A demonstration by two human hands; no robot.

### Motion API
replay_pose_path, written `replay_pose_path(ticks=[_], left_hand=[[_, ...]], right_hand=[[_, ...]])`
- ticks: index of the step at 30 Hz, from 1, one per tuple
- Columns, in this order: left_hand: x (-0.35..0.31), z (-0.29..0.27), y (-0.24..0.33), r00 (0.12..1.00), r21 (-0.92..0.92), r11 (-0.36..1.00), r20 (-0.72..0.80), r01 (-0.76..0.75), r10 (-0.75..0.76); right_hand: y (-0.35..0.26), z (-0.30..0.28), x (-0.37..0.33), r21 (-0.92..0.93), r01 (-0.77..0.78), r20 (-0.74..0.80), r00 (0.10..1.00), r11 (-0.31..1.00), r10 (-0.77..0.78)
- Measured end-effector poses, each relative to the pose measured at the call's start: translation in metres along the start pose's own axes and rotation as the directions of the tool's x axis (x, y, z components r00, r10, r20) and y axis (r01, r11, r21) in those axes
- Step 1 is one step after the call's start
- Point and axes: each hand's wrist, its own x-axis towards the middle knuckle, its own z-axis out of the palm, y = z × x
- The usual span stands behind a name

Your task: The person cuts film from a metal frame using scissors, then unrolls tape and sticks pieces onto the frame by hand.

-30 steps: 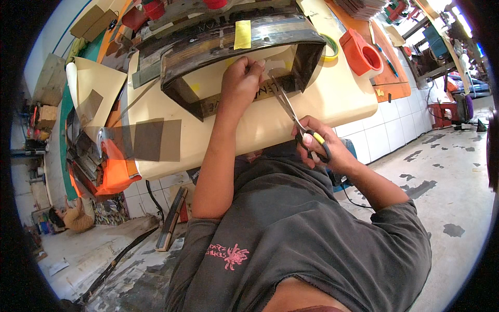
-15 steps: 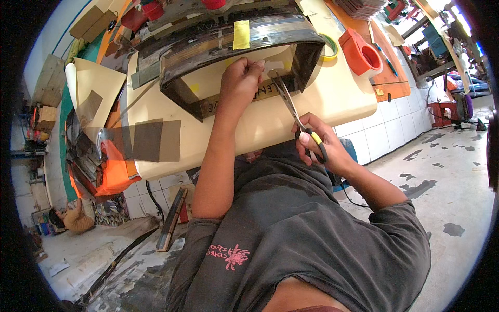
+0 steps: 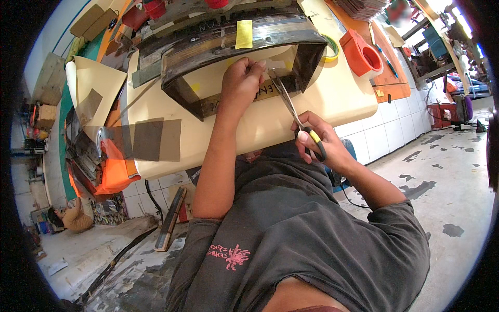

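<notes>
Though partly unclear, left hand (image 3: 240, 78) in pinch.

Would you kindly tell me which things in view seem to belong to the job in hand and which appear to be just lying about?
Apparently in use:
Scissors, in the right hand
Black frame, with the left hand at its opening

Apparently just lying about:
Orange-red tape dispenser
Blue pen
Yellow tape roll
Dark sheet pieces, left on the table
</notes>
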Motion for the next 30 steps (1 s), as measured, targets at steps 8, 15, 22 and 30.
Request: replay_pose_path(ticks=[8,15,22,30], left_hand=[[0.0,0.0,0.0,1.0,-0.008,1.0,0.011,-0.018,0.018],[0.0,-0.001,0.001,1.0,-0.002,1.0,0.007,-0.023,0.023],[0.006,-0.002,-0.008,1.0,0.023,0.999,-0.007,-0.026,0.026],[0.008,-0.002,-0.013,0.998,0.017,0.998,0.003,-0.058,0.058]], right_hand=[[0.001,-0.002,0.001,-0.015,0.008,0.001,1.0,1.0,-0.008],[0.0,-0.003,0.001,-0.01,0.012,0.002,1.0,1.0,-0.012],[0.005,-0.004,0.001,-0.003,0.027,-0.016,1.0,1.0,-0.027],[0.008,-0.002,0.001,-0.004,0.036,-0.046,0.998,0.999,-0.036]])
